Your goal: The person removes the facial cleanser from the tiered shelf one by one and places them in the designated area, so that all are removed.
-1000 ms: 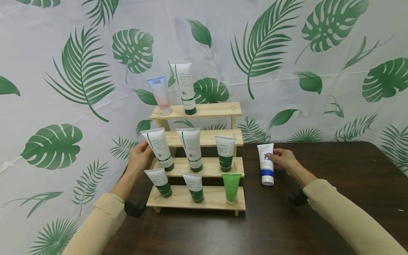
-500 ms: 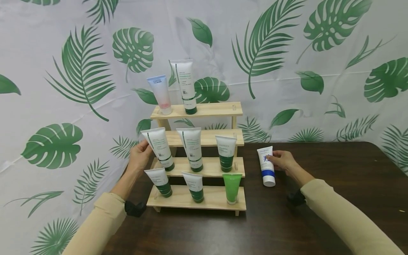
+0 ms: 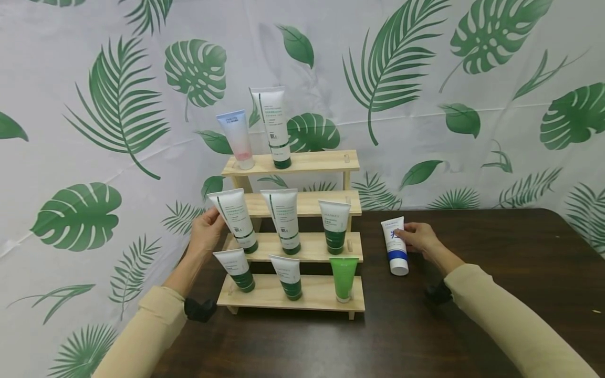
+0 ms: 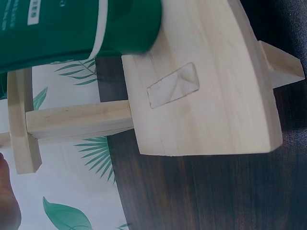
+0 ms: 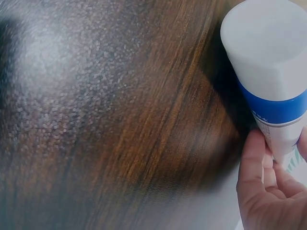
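My right hand (image 3: 420, 239) pinches a white squeeze tube (image 3: 397, 245) with a blue band and blue lettering, to the right of a stepped wooden display rack (image 3: 293, 300). In the right wrist view, fingers (image 5: 252, 163) grip its narrow crimped end, and its white cap (image 5: 266, 36) faces the camera. My left hand (image 3: 206, 231) is at the rack's left side, right beside a tall white tube (image 3: 235, 218); its fingertips are hidden behind this tube, so I cannot tell what they hold. The left wrist view shows a green tube base (image 4: 129, 28) on a shelf end (image 4: 211, 120).
More tubes stand on the rack: a blue-pink one (image 3: 236, 139) and a tall white one (image 3: 271, 126) on top, several white-and-green ones lower down, and a green one (image 3: 343, 278) at front right. A leaf-print cloth (image 3: 307, 47) hangs behind the dark wooden table (image 3: 510, 262).
Over the last second my right hand has shifted slightly, tilting the white-and-blue tube so its cap points a little toward me and right. The left hand and rack stay put.
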`<state>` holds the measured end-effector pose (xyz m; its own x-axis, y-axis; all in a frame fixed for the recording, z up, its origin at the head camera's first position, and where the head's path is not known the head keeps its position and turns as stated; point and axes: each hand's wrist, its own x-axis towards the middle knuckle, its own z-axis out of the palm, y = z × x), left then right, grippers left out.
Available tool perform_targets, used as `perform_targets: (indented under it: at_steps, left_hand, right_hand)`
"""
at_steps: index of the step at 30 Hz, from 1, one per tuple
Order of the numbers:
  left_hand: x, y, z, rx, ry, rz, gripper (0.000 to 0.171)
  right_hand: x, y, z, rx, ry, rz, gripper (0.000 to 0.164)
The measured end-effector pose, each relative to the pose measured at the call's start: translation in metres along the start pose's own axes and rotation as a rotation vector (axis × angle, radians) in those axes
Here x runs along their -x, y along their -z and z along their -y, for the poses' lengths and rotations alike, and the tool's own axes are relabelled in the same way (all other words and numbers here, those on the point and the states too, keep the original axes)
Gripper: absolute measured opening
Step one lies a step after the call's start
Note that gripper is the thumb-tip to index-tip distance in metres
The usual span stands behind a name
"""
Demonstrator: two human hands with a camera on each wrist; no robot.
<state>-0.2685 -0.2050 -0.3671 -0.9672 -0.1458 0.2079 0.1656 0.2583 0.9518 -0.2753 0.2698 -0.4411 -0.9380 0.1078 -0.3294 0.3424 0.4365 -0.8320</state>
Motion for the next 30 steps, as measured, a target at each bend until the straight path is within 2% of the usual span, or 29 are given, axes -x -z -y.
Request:
perform_targets:
  at_steps: [11, 30]
  left_hand:
    - [0.0000, 0.0002, -0.0009, 0.005, -0.002, -0.010, 0.036]
    - [0.0007, -0.0001, -0.0009, -0.027, 0.007, -0.007, 0.037]
  right_hand:
    - [0.0024, 0.0011, 0.0014, 0.029, -0.034, -0.007, 0.060]
    - [0.0036, 0.0046, -0.0027, 0.056, -0.036, -0.051, 0.055]
